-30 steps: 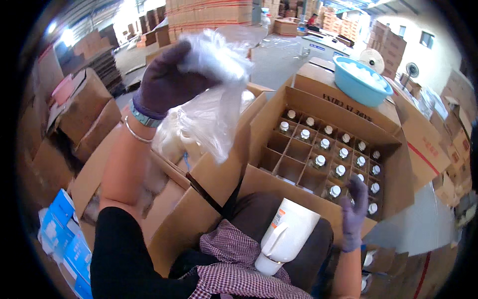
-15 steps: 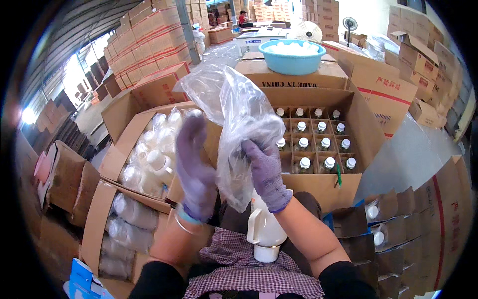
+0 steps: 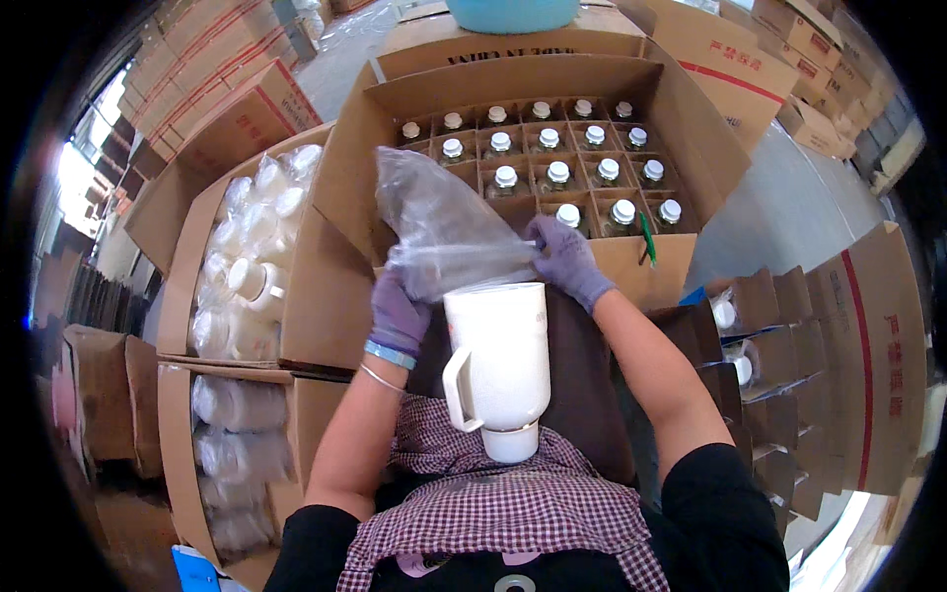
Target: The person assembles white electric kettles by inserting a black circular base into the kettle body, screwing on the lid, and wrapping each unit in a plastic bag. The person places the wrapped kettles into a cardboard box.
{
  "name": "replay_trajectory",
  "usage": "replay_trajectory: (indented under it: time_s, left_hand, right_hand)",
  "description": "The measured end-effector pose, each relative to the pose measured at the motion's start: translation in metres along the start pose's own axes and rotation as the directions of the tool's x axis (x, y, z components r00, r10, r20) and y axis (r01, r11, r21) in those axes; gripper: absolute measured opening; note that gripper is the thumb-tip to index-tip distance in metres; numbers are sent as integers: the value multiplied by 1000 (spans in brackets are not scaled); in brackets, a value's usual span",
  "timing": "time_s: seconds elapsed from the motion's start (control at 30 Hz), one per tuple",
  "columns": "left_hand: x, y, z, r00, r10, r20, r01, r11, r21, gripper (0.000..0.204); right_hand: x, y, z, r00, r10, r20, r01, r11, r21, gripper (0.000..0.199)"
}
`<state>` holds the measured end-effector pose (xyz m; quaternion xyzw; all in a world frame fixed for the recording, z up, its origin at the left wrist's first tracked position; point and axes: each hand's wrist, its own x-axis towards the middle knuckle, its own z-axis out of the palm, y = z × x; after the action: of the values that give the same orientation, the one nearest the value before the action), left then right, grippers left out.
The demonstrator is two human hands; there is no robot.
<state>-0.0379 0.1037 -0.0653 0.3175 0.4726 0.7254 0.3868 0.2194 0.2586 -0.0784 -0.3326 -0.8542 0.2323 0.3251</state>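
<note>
A clear plastic bag [image 3: 439, 212] is stretched sideways between my hands, its loose end reaching up over the bottle carton. My left hand [image 3: 397, 314], in a purple-grey glove, is closed on the bag's near left edge. Gloved the same way, my right hand [image 3: 570, 259] pinches the bag's right end. Just below the bag a white handled tumbler [image 3: 503, 350] lies in my lap, its wide end away from me and its narrow end toward me. Neither hand touches the tumbler; its handle points left.
A divided carton [image 3: 681, 148] of white-capped bottles [image 3: 558, 176] stands ahead. To the left, one carton holds bagged white tumblers [image 3: 258, 281] and a nearer one holds wrapped items [image 3: 242, 454]. Another divided carton [image 3: 868, 395] stands at right. A blue basin [image 3: 513, 12] sits at the far edge.
The bag has come down from in front of me to just beyond the tumbler. My left hand, free and blurred before, now grips it. The view has tilted downward.
</note>
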Motion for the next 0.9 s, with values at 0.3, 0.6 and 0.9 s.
replay_trajectory:
  time_s: [0.3, 0.6, 0.9]
  left_hand:
    - [-153, 52, 13, 949, 118, 292, -271, 778, 567, 35]
    - [-115, 50, 52, 861, -393, 324, 426, 904, -35, 46]
    - [-235, 77, 232, 13, -291, 957, -875, 459, 152, 31]
  right_hand:
    - [-167, -101, -56, 901, -339, 271, 319, 941, 114, 23]
    - [-239, -166, -59, 997, 50, -52, -30, 939, 343, 103]
    - [-288, -135, -132, 489, 537, -687, -63, 808, 586, 85]
